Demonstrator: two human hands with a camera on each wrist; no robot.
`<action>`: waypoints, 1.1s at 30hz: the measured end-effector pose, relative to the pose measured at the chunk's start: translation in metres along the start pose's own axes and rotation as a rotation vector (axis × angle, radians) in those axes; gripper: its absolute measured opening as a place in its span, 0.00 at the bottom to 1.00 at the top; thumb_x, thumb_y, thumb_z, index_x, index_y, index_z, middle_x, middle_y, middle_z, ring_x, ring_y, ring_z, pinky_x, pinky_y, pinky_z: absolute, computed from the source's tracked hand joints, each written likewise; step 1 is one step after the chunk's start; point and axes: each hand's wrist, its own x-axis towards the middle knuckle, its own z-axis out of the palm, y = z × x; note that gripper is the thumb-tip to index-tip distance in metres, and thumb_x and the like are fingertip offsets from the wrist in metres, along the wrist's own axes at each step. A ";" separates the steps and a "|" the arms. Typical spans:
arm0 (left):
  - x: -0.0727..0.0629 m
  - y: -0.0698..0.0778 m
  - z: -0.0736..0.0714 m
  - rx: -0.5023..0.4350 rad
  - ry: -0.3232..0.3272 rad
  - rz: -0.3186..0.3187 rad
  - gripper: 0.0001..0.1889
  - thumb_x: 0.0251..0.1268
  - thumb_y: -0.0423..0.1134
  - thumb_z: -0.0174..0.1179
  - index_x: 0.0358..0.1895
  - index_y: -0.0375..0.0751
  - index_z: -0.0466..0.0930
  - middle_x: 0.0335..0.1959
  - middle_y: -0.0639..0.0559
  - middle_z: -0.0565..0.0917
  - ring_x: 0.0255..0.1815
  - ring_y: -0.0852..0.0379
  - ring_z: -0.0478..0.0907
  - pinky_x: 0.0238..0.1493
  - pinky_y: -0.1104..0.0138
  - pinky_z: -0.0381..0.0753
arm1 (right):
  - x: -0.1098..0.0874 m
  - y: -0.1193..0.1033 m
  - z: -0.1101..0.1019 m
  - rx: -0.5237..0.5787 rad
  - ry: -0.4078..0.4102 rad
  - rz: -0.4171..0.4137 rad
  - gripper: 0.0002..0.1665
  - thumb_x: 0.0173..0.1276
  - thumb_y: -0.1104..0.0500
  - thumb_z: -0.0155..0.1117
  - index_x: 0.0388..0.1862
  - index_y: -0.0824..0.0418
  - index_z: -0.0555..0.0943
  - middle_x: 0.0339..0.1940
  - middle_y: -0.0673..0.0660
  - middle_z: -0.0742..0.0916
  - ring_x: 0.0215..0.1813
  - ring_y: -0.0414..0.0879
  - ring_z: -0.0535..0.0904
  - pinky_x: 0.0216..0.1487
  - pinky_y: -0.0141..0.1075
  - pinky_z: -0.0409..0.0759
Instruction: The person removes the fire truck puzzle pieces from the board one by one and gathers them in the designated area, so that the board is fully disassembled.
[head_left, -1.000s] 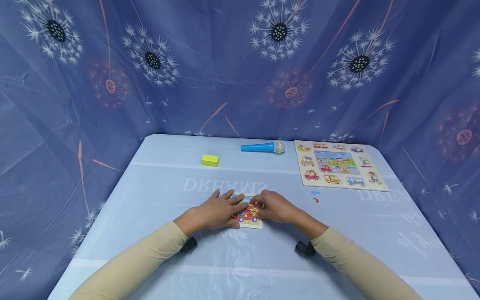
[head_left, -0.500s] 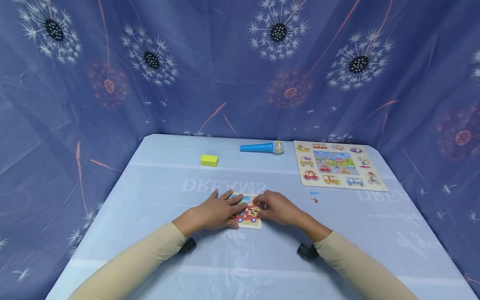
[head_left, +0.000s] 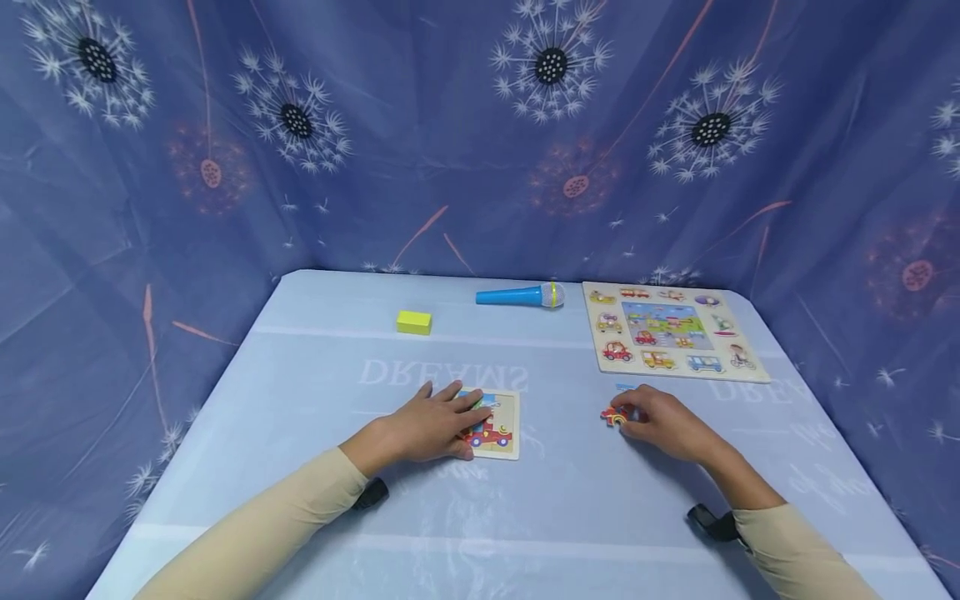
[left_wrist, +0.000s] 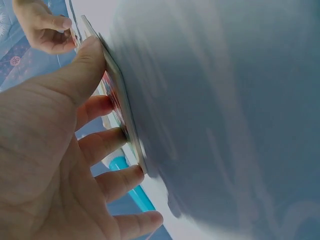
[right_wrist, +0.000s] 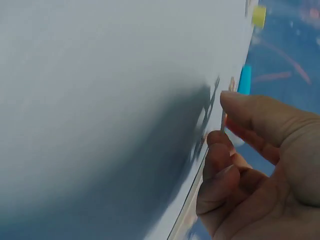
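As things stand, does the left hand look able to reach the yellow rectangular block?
Probably yes: in the head view nothing stands between the left hand and the yellow rectangular block, though it would first have to leave the small cream-edged puzzle board.

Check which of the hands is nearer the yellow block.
Left. The left hand rests on the small puzzle, on the person's side of the yellow block; the right hand, pinching a red piece, is well off to the block's right.

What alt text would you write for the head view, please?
A person's left hand rests on a small puzzle while the right hand pinches a red piece. Behind lie a yellow block, blue microphone and larger puzzle board.
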 end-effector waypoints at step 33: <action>0.002 0.000 0.002 0.024 0.011 0.013 0.39 0.70 0.64 0.58 0.80 0.58 0.61 0.82 0.51 0.59 0.81 0.39 0.55 0.70 0.34 0.61 | 0.010 -0.010 -0.004 0.033 0.103 -0.023 0.20 0.63 0.63 0.75 0.55 0.63 0.84 0.45 0.57 0.87 0.41 0.45 0.77 0.42 0.36 0.77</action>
